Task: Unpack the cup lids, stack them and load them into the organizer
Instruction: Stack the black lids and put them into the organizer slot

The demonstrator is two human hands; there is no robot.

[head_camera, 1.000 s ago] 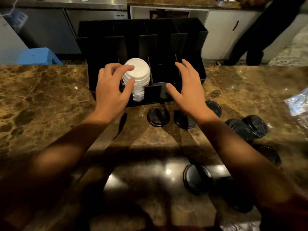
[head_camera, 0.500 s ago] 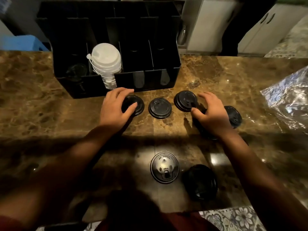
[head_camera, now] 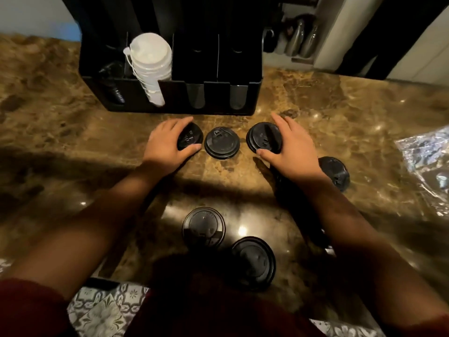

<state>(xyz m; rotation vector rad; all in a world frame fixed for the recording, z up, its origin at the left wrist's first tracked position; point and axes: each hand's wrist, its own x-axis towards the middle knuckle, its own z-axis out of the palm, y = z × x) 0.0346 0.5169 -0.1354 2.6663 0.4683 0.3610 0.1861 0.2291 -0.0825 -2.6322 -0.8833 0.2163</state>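
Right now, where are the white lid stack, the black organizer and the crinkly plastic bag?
white lid stack [head_camera: 151, 59]: head view, side of the upper lids.
black organizer [head_camera: 213, 87]: head view, front wall between two slots.
plastic bag [head_camera: 427, 154]: head view, crumpled film at the right edge.

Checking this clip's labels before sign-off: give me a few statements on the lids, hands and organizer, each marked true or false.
1. The stack of white plastic lids stands in the black plastic organizer. True.
2. The left hand grips a white lid. False: it holds a black plastic lid.
3. The right hand grips another black lid. True.
4. A black lid lies untouched between the hands. True.
5. The clear plastic bag lies inside the organizer. False: it lies on the brown marble counter, far right.
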